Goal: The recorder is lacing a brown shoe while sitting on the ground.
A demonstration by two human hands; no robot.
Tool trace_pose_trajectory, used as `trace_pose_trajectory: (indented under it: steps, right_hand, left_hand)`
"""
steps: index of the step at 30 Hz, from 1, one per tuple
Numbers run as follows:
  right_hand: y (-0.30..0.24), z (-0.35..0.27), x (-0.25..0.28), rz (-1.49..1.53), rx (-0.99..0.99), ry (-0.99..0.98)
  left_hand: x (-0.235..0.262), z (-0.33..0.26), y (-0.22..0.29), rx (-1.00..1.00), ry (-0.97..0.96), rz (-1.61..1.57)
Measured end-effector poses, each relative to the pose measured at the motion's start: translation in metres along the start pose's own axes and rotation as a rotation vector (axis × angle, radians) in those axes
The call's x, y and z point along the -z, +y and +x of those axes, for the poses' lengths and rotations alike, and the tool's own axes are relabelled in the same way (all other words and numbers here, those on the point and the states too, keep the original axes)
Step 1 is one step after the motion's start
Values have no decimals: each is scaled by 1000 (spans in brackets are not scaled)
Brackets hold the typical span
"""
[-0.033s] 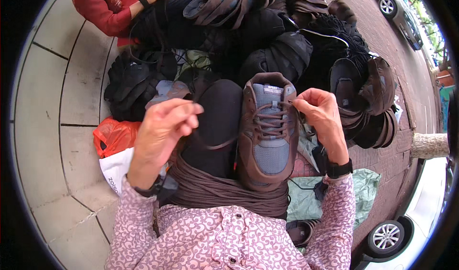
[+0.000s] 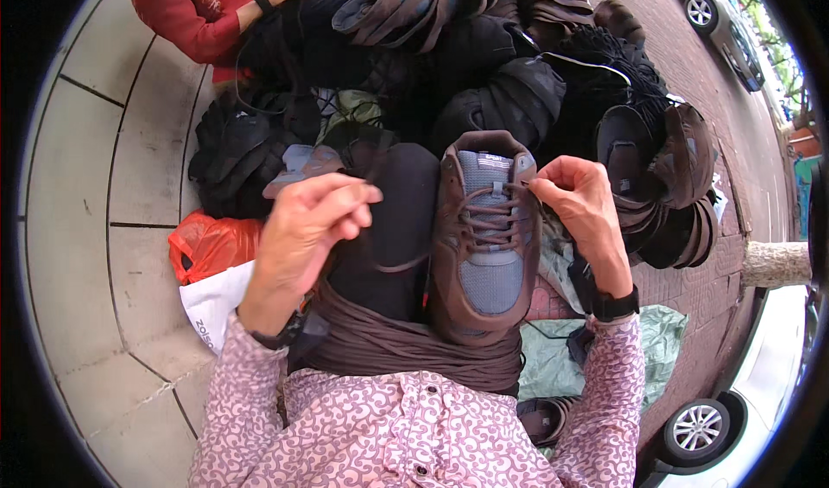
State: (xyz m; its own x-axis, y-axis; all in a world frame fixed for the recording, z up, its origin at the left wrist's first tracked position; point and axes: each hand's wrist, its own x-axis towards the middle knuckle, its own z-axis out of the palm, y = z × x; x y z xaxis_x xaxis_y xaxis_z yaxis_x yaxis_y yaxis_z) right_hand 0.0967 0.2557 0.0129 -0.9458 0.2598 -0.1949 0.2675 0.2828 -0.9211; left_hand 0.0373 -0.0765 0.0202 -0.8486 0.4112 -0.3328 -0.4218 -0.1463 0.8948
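Note:
A brown shoe (image 2: 462, 289) with a blue-grey tongue and toe panel rests on my lap, its toe toward me. Brown shoelace (image 2: 488, 220) criss-crosses its front. At the upper right eyelets, my right hand (image 2: 574, 199) is closed, thumb and forefinger pinching the lace. Left of the shoe, my left hand (image 2: 319, 216) is raised above my dark-clothed knee, fingers pinched on a blurred lace end. From there a thin loop of lace hangs down and curves toward the shoe. A thick bundle of brown laces (image 2: 414, 350) lies across my lap.
Ahead is a heap of dark shoes (image 2: 509, 99), with more brown shoes (image 2: 682, 160) stacked at the right. A person in a red sleeve (image 2: 199, 22) sits far left. An orange bag (image 2: 216, 246) lies on the left; green plastic sheeting (image 2: 661, 341) and a white car (image 2: 760, 384) are right.
My left hand has shifted slightly right, toward the shoe. The shoe and my right hand stay nearly where they were.

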Motion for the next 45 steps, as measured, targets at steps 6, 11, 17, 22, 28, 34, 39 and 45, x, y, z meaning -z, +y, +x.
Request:
trace_pose_trajectory:
  steps: [6,11,17,22,28,34,39,45]
  right_hand:
    - [-26,10,-17,-709,270,20]
    - [-22,20,-9,-583,295,-106]
    - [-24,8,-23,-927,543,3]
    - [-18,9,-16,-829,528,-59]
    - [-37,7,-28,-906,768,165]
    - [-20,26,-57,-480,626,-92]
    - [-22,36,-56,-392,485,-172]
    - [-14,46,-53,-187,384,-339]
  left_hand:
    - [-38,37,-26,-258,57,541]
    - [-48,49,-34,-397,40,688]
    - [-46,51,-37,-421,84,828]
    - [-44,52,-40,-419,127,890]
    - [-46,53,-40,-460,149,943]
    - [-53,55,-40,-507,140,964]
    - [-61,57,-39,-574,131,937]
    - [-66,56,-46,-945,66,1119]
